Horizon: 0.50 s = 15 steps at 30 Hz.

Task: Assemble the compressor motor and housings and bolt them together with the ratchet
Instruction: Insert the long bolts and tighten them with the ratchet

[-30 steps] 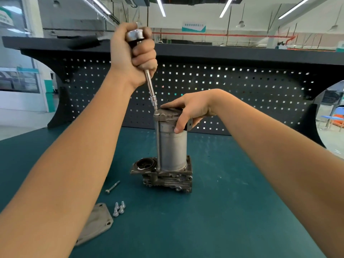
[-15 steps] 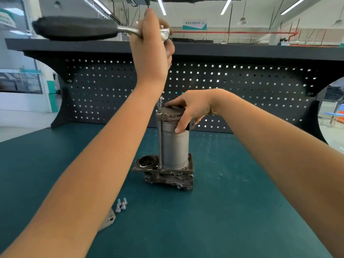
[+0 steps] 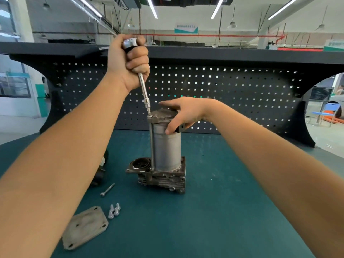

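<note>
Probably heavy, stiff, top-heavy: steady compressor motor (image 3: 166,148) at end cap (image 3: 163,116) gripped under right hand (image 3: 184,113), ratchet (image 3: 143,84) clenched in left hand (image 3: 128,62).

The counter (image 3: 214,211) before me is dark teal; the motor housing (image 3: 167,148) grey; the pegboard (image 3: 223,94) black with square holes.

The left hand (image 3: 128,64) and right hand (image 3: 188,112) are bare, and both forearms (image 3: 74,155) bare up to the frame's edge.
</note>
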### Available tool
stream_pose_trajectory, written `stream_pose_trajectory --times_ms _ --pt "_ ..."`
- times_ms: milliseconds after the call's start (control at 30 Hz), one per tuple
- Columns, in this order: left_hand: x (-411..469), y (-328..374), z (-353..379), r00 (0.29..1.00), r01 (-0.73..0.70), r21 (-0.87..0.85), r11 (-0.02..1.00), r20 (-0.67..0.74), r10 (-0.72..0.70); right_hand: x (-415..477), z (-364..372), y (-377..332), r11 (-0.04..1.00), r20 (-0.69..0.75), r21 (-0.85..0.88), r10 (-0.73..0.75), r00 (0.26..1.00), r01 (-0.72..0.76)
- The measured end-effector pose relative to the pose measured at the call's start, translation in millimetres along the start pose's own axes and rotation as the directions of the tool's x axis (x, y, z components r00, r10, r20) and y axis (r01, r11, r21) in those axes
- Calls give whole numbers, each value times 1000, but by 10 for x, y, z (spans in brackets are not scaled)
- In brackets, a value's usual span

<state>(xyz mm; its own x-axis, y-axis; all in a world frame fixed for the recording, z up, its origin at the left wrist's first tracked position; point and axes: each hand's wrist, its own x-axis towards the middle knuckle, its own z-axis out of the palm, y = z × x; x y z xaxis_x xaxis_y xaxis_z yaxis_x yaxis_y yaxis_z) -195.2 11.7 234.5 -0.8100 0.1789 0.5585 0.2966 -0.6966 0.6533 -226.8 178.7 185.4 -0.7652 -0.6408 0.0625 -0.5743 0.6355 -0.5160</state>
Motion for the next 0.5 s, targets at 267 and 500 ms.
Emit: stream_pose_trajectory --times_ms 267,500 --pt "-98 -185 331 946 -189 190 963 -226 230 -191 977 534 845 -447 489 32 894 214" --pt "-118 -498 613 867 -354 401 845 -198 457 110 1246 437 732 -636 588 154 757 345"
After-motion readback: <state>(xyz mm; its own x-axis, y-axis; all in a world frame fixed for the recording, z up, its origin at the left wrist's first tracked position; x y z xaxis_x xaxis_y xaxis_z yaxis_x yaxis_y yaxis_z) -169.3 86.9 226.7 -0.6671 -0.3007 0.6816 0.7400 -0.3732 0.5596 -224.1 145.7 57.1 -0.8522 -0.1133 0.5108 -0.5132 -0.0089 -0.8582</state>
